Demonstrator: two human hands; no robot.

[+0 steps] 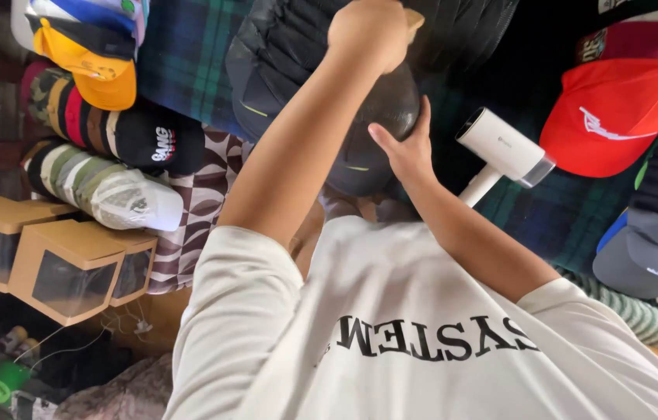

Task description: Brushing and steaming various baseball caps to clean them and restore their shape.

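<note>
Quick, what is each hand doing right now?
Left hand: closed in a fist around a small tan thing; what it is cannot be told.
Right hand: open, palm against the dark cap.

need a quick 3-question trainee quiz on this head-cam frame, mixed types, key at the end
1. True or false: the right hand rests open on the dark cap.
2. What lies just right of the dark cap? A) a white handheld appliance B) a green bottle C) a pair of scissors
3. Fill in: the left hand is closed into a ___ above the dark cap.

Key: 1 true; 2 A; 3 fist
</note>
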